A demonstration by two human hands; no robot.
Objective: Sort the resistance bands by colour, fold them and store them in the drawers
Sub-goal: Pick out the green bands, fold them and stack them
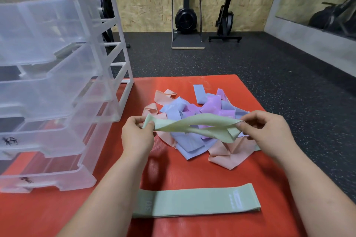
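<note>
While both hands are up over the pile [192, 144], each one pinches an end of a pale green band [194, 123]. Left hand [137, 132]: thumb and curled fingers clamp the left end. Right hand [264, 129]: thumb and fingertips grip the right end, where the fabric doubles over. Band is a loop, twisted once mid-span, pulled loosely taut, hanging just above the pile and not touching the mat.

Pile: soft woven bands, matte, crumpled and overlapping, in peach-pink, lilac-blue and purple. A sliver of green pokes out under the right hand.

Second green band [194, 201] lies flat on the red mat [173, 169] near the person: a long strip with rounded ends and small white print near its right end. Its left end runs under the left forearm. Layered edges show at the right end; can't tell if it's one band or several.

Mat is ribbed foam, on speckled black rubber floor [250, 59].

Drawer unit [57, 82] sits on the mat's left side: clear plastic drawers in a white frame, with black scribbles on the two lowest fronts.
</note>
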